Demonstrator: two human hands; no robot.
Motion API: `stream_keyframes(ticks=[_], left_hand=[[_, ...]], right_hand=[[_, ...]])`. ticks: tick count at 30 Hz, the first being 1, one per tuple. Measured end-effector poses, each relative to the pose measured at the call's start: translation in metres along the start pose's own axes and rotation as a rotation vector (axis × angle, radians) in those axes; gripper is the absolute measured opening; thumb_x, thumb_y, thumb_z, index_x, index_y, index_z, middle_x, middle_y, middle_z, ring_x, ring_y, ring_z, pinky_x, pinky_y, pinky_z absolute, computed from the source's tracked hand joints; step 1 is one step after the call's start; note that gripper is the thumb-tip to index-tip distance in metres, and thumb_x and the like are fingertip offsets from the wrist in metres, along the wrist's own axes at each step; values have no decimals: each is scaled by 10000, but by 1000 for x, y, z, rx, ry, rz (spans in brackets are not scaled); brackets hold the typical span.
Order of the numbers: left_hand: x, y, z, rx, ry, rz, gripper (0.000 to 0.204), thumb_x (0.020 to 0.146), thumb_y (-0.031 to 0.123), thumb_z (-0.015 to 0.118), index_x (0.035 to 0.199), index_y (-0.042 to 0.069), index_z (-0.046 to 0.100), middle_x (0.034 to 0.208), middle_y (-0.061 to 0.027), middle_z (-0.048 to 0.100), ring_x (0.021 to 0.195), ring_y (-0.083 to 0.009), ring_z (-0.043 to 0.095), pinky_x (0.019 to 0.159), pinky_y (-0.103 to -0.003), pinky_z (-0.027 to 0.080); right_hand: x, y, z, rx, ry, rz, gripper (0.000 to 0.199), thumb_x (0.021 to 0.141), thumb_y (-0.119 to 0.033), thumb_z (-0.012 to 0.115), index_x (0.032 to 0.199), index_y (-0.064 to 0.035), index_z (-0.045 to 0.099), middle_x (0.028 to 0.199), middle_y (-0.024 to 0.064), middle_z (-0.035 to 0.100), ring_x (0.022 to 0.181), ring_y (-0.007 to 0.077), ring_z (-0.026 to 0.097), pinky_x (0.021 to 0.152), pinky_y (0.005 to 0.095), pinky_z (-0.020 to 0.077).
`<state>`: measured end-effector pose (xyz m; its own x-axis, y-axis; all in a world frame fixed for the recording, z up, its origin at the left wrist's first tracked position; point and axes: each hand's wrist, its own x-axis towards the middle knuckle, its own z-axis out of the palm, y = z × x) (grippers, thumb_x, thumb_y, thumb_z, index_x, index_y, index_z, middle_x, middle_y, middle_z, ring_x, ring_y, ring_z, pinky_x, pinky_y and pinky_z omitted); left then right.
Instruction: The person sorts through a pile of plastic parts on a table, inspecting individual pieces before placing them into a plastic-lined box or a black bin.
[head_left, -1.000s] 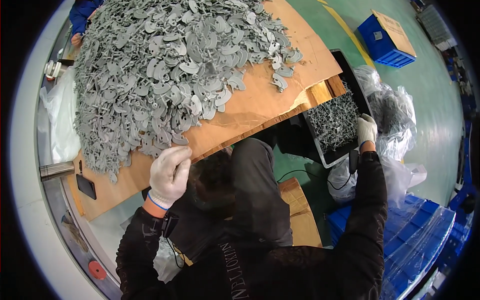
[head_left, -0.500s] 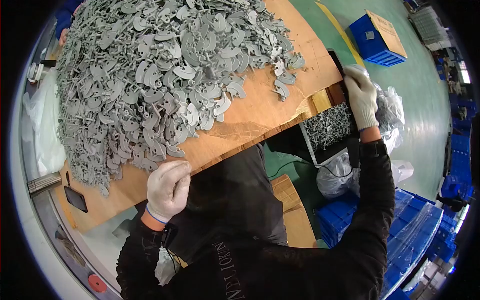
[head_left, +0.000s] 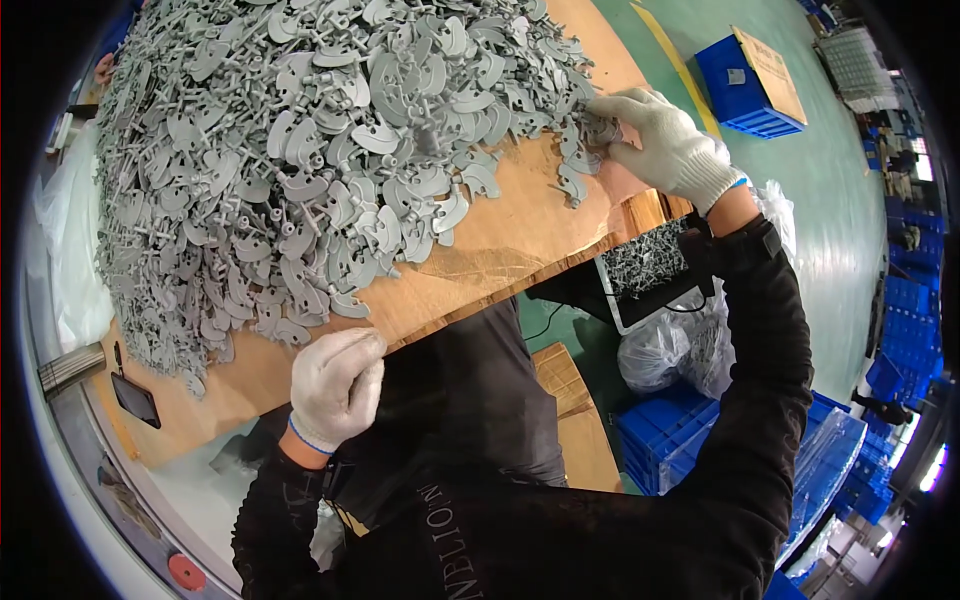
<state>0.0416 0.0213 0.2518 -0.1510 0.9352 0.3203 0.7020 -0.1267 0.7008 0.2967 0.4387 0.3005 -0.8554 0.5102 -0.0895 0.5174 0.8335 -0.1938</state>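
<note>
Wooden table (head_left: 520,230): right hand (head_left: 665,145) touching grey parts heap (head_left: 300,150).

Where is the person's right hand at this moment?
In the head view, the gloved right hand is at upper right, reaching onto the right edge of the pile of grey parts on the brown board, above the tray of small parts.

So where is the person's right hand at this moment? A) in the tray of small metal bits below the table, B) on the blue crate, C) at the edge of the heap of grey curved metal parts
C: the white-gloved right hand touches the heap of grey curved metal parts at its right edge, on the brown wooden tabletop.
</note>
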Motion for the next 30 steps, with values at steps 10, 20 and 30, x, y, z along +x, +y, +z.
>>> stream_keyframes(ticks=[10,20,30], left_hand=[[-1,1,3,11,25,12,369,881,-93,718,1221,48,689,1098,-177,764,965,-354,749,850,-418,606],[4,3,5,43,55,48,337,878,-69,735,1192,44,694,1066,-174,760,918,-368,760,802,-408,620],[5,4,6,55,60,41,329,885,-76,734,1190,40,695,1069,-174,763,926,-364,761,803,-403,620]], right_hand=[[-2,3,-6,-10,-65,84,392,960,-225,754,1336,-121,723,1315,131,683,1246,343,662,1084,430,539],[-13,17,10,-6,83,-12,352,940,-245,782,1264,-111,752,1199,131,727,1157,348,695,1013,441,568],[-25,22,14,162,266,77,339,943,-251,784,1200,-31,762,1244,141,745,1182,318,719,1059,397,561]])
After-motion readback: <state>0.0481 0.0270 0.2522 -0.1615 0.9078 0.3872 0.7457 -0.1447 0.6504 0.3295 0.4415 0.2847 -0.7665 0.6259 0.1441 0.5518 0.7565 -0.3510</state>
